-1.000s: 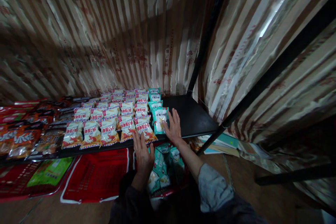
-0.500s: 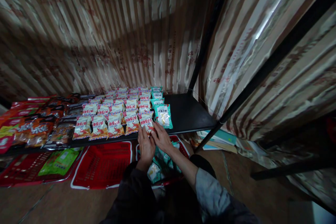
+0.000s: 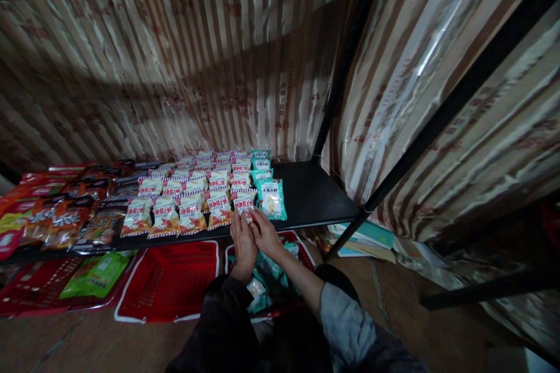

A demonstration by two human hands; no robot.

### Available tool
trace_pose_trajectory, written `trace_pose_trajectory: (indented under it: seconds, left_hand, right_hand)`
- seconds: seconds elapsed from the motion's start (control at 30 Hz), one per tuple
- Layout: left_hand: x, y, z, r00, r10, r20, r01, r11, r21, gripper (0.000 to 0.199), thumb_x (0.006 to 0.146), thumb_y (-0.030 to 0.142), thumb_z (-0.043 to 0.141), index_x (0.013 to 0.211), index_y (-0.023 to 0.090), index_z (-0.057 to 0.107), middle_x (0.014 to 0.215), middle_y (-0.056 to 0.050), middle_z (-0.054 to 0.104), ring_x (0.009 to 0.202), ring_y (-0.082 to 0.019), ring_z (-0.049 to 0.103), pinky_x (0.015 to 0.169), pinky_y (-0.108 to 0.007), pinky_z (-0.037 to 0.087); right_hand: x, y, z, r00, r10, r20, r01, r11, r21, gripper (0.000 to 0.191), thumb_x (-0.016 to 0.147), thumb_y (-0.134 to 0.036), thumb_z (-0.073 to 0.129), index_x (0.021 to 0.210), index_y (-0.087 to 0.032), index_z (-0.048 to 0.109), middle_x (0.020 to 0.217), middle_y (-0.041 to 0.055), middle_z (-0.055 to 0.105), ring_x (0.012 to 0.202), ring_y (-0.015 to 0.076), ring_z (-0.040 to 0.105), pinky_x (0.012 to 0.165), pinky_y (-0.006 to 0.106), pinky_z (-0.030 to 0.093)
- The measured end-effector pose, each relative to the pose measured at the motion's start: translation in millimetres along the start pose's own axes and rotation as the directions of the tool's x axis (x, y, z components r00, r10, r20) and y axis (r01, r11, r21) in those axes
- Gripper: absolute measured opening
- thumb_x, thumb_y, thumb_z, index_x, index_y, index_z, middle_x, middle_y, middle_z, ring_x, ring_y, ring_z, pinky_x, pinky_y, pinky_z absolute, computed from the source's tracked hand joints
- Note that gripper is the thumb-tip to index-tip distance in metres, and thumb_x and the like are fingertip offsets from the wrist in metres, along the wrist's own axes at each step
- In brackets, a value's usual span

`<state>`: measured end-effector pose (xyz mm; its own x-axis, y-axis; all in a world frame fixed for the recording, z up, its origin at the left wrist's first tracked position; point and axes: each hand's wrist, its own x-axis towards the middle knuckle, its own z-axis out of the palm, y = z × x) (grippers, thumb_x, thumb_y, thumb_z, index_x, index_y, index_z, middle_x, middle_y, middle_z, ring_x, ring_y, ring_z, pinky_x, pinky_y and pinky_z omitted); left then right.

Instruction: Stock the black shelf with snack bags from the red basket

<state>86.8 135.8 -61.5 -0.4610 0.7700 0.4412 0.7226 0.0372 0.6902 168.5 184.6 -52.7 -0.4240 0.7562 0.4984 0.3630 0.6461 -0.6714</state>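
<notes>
My left hand (image 3: 244, 243) and my right hand (image 3: 266, 239) are close together at the front edge of the black shelf (image 3: 312, 192). Both reach the lower part of a white snack bag (image 3: 244, 200) with red lettering, the rightmost of its front row. The left fingers lie stretched out against its bottom; the right fingers, also extended, rest at its lower right corner. Part of the bag is hidden behind them. Just right of it leans a teal snack bag (image 3: 271, 199), with several more teal bags (image 3: 261, 164) in line behind. More white bags (image 3: 191, 210) stand in rows leftward.
Below the shelf are a red basket (image 3: 170, 280) with a white rim and another basket (image 3: 306, 249) holding teal bags, partly under my arms. Orange and dark packets (image 3: 56, 215) fill the shelf's left. A green packet (image 3: 94, 275) lies lower left. A black post (image 3: 394, 169) slants at right.
The view has tilted slightly, so the shelf sits a little lower. My right hand has drawn slightly left, nearer the left hand. The bags keep nearly the same arrangement.
</notes>
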Motion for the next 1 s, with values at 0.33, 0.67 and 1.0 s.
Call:
trace_pose_trajectory:
  seconds: [0.33, 0.67, 1.0]
  left_hand:
    - [19, -9, 2.5, 0.997, 0.083, 0.006, -0.083, 0.997, 0.005, 0.044, 0.091, 0.020, 0.028, 0.132, 0.010, 0.042, 0.148, -0.019, 0.029, 0.140, -0.024, 0.019, 0.112, -0.046, 0.025]
    - [22, -20, 6.8, 0.984, 0.173, 0.032, -0.175, 0.981, 0.082, 0.045, 0.088, 0.015, 0.034, 0.133, 0.013, 0.040, 0.146, -0.018, 0.033, 0.140, -0.026, 0.017, 0.109, -0.053, 0.029]
    - [20, -21, 6.0, 0.975, 0.222, 0.016, -0.222, 0.968, 0.121, 0.045, 0.090, 0.018, 0.034, 0.134, 0.014, 0.036, 0.148, -0.019, 0.027, 0.141, -0.025, 0.013, 0.110, -0.051, 0.026]
  right_hand:
    - [18, 5, 5, 0.997, -0.070, -0.045, 0.070, 0.997, -0.014, 0.049, 0.089, -0.015, 0.034, 0.137, -0.020, 0.041, 0.144, 0.0091, 0.040, 0.133, 0.0198, 0.036, 0.109, 0.044, 0.035]
    - [20, 15, 14, 0.993, -0.112, 0.023, 0.114, 0.991, -0.071, 0.054, 0.085, -0.010, 0.039, 0.138, -0.018, 0.039, 0.148, 0.0117, 0.031, 0.137, 0.0228, 0.029, 0.109, 0.047, 0.035]
    - [26, 4, 13, 1.000, -0.021, 0.005, 0.021, 0.998, -0.058, 0.051, 0.090, -0.019, 0.034, 0.142, -0.017, 0.033, 0.147, 0.0104, 0.033, 0.138, 0.0216, 0.028, 0.112, 0.045, 0.030]
